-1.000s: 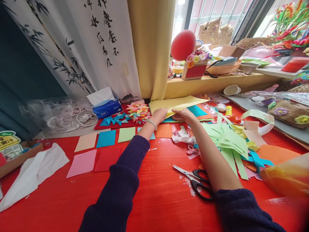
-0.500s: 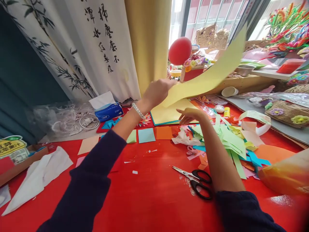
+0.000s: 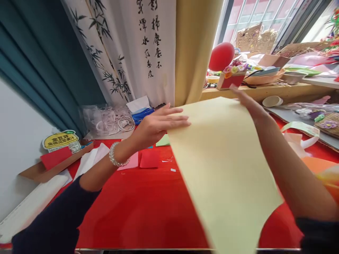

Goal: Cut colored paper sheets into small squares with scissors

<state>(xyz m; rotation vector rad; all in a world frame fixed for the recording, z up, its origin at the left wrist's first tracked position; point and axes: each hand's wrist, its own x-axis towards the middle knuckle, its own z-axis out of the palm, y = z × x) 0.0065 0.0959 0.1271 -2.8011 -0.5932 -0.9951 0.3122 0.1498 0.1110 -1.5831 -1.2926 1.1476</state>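
A large sheet of pale yellow paper slopes over the red table, its lower end reaching the near edge and slightly curled. My left hand, with a beaded bracelet on the wrist, holds its upper left corner; the fingers lie over the paper and the thumb is hidden. My right hand is at the upper right corner, partly blurred, with fingers pointing away and the paper edge against it; its thumb is out of sight. Behind the sheet, red and pink paper squares lie on the table.
A blue tissue pack and clear plastic bags stand at the back left. On the left is a cardboard tray. A red balloon and a paper cup are at the back right. The sheet covers much of the middle.
The yellow sheet has swung down from the upper right to lie before me. My right hand has moved up to its far corner. The view has turned left.
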